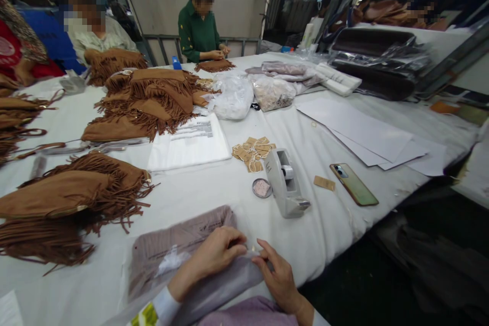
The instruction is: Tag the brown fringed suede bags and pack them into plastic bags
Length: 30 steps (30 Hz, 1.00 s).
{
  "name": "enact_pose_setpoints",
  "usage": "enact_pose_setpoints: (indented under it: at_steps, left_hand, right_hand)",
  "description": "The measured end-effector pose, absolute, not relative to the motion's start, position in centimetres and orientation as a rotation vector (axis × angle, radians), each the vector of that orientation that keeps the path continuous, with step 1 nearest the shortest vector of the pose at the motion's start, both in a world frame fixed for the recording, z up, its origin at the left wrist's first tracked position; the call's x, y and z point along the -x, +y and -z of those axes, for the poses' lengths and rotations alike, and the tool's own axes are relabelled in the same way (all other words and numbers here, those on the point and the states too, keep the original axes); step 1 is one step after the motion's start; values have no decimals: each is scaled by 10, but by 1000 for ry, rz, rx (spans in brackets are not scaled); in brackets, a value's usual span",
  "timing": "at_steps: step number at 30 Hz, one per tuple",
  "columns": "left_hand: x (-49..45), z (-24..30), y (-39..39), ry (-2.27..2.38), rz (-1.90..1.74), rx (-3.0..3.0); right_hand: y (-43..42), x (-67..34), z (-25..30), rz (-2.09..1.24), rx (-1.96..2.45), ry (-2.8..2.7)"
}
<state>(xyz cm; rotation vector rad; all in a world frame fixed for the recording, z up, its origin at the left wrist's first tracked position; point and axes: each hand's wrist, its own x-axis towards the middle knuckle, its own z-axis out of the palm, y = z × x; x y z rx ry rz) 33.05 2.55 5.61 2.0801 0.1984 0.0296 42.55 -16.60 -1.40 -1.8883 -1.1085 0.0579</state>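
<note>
Bottom centre: left hand (217, 252), right hand (279, 274) at plastic bag (233, 279) edge, both loosely curled, can't tell if pinching. Tape dispenser (281, 186) centre-right.

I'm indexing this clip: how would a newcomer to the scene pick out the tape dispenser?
On the white-covered table, look just beyond the person's right hand. The grey tape dispenser stands between a small round container and a single brown tag; unlike those neighbours, it holds a roll.

A flat, mauve-brown, round-cornered piece (151, 247) lies in printed clear plastic (209, 227) on the table (305, 244).
</note>
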Motion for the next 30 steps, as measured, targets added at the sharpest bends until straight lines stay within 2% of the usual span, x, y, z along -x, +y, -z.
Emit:
enact_pose_setpoints:
  at_steps: [6,10,21,27,30]
  left_hand:
    - [-341,-66,26,-13,196,-2079]
    - [-349,-59,21,-13,219,-2051]
    - [-352,-36,12,160,136,-1708]
    - [-351,-42,17,354,-75,-1761]
    - [-348,-59,22,238,-81,-2022]
  right_hand:
    - [-166,-427,18,-58,1855,-1161]
    - [-169,-427,26,-134,1854,-1160]
    - [-169,-425,29,-329,1817,-1054]
    - [-165,-425,26,-352,1844,-1024]
    - [-165,-425,26,-352,1855,-1022]
